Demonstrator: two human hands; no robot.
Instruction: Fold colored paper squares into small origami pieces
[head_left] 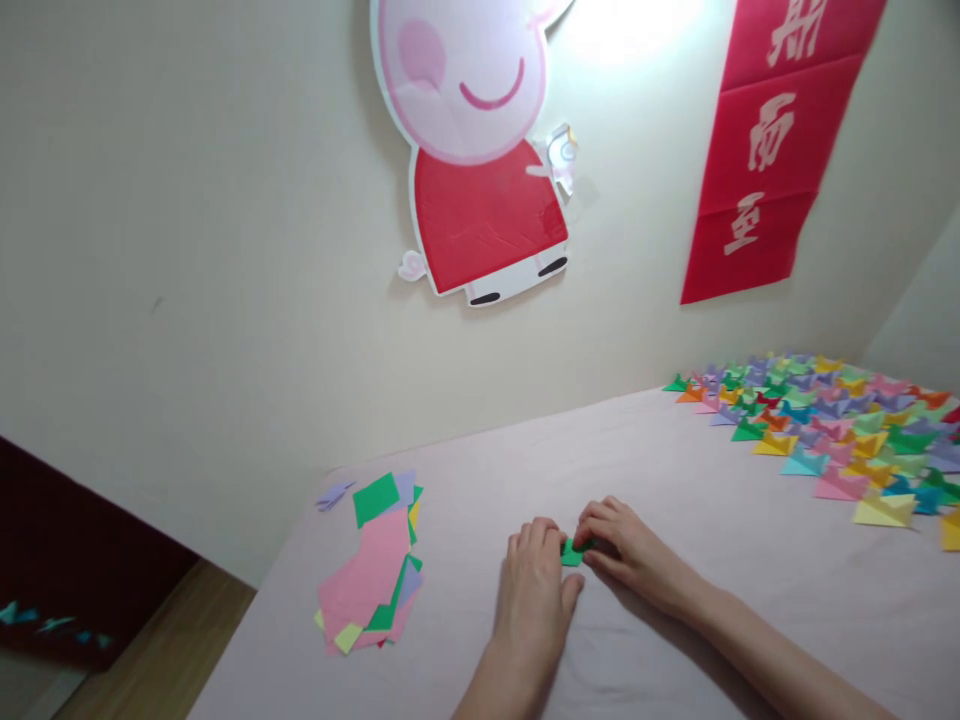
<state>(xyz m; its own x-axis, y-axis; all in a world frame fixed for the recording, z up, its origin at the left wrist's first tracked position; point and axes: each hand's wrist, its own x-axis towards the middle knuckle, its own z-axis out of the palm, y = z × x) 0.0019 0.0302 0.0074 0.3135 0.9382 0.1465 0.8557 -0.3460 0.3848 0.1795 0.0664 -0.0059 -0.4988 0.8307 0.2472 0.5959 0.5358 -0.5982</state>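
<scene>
A small folded piece of green paper (572,556) lies on the pale pink cloth between my hands. My left hand (531,580) rests palm down, its fingers curled together and pressing the paper's left edge, the thumb a little apart below. From the right, my right hand (626,545) pinches the paper's right side between thumb and bent fingers. Both hands partly hide the paper, so its folds cannot be made out in full.
Left of my hands, loose sheets of coloured paper (375,570) lie in an overlapping pile, with a folded purple piece (334,495) beside it. Many folded paper figures (840,430) stand in rows at the right. A wall with a pig cutout (487,215) and red banner (772,150) rises behind.
</scene>
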